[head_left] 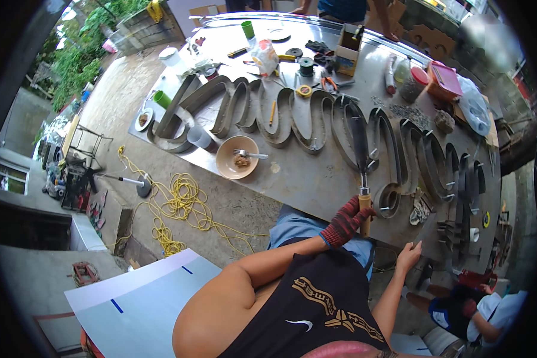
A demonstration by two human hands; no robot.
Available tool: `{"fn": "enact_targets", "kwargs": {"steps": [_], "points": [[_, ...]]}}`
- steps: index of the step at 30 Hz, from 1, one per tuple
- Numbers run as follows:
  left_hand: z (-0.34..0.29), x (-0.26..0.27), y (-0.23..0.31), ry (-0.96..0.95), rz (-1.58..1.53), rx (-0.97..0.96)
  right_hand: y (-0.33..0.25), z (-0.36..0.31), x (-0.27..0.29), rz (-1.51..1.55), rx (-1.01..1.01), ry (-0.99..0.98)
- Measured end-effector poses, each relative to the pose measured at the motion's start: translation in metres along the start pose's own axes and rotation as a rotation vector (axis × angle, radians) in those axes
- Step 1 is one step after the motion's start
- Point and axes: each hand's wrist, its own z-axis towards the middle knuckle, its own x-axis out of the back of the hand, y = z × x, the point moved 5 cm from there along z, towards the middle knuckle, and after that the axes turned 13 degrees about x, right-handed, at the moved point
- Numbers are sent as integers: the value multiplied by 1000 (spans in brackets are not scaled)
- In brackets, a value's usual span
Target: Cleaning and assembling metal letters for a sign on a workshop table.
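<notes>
My left hand (343, 225), in a red and black knit glove, is closed around the wooden handle of a file (360, 140). The file's long dark blade points away from me, over a row of bent metal strips (316, 128) standing on edge in letter-like curves. These strips rest on a sheet-metal tabletop (268, 188). My bare right hand (408, 256) is at the table's near edge with its fingers pinched; what they hold, if anything, is too small to make out. A crumpled cloth (420, 210) lies just beyond it.
A bowl (221, 167) with a fork, a clear cup (199, 138) and a plate (138, 126) stand on the left. Pliers (328, 83), a tape measure (304, 90) and a red-lidded jar (414, 88) lie farther back. Yellow cord (185, 200) covers floor; a person (483, 316) is at right.
</notes>
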Motion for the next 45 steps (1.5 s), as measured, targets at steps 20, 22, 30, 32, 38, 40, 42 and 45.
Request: {"fn": "enact_targets", "kwargs": {"steps": [20, 22, 30, 32, 38, 40, 42, 45], "points": [[0, 6, 1, -5, -25, -16, 13, -4, -21, -21, -53, -100], [1, 5, 0, -1, -32, -16, 16, -5, -28, -31, -50, -126], [0, 6, 0, 9, -14, 12, 31, -8, -33, -83, -24, -101], [0, 6, -1, 21, 3, 11, 32, -10, -29, -64, -60, -100], [1, 9, -4, 49, 43, 19, -25, -2, 19, -98, 23, 58], [3, 9, -8, 52, 31, 69, -61, 5, 40, 34, 84, 49], [7, 7, -10, 51, 36, 75, -98, 11, 50, 167, 88, -74], [11, 4, -10, 47, 62, 73, -158, 5, 40, 551, 162, -272]]}}
